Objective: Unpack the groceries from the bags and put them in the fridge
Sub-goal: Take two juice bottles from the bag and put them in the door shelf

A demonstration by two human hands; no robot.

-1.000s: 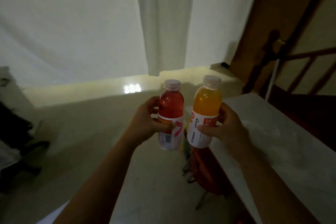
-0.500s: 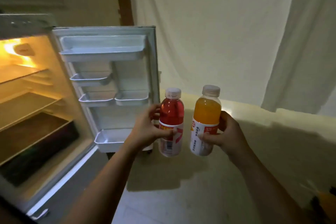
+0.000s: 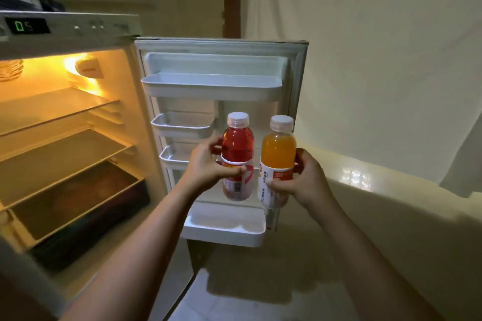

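My left hand [image 3: 208,167] grips a bottle of red drink [image 3: 238,146] with a white cap, upright. My right hand [image 3: 305,180] grips a bottle of orange drink [image 3: 278,151], also upright, just right of the red one. Both bottles hang in front of the open fridge door [image 3: 216,47], level with its small middle bins [image 3: 180,126] and above the bottom door bin [image 3: 224,229]. The lit fridge interior [image 3: 65,154] lies to the left, with bare glass shelves and a dark drawer at the bottom.
A wide top door bin [image 3: 211,86] holds nothing. The fridge's control panel [image 3: 26,26] shows green digits. A white curtain [image 3: 365,47] hangs to the right above a pale ledge [image 3: 378,182]. Stacked dishes [image 3: 10,70] sit on the top shelf at far left.
My view has swung left from a table and curtain to the open fridge. Both hands kept their bottles and now hold them closer to the door bins.
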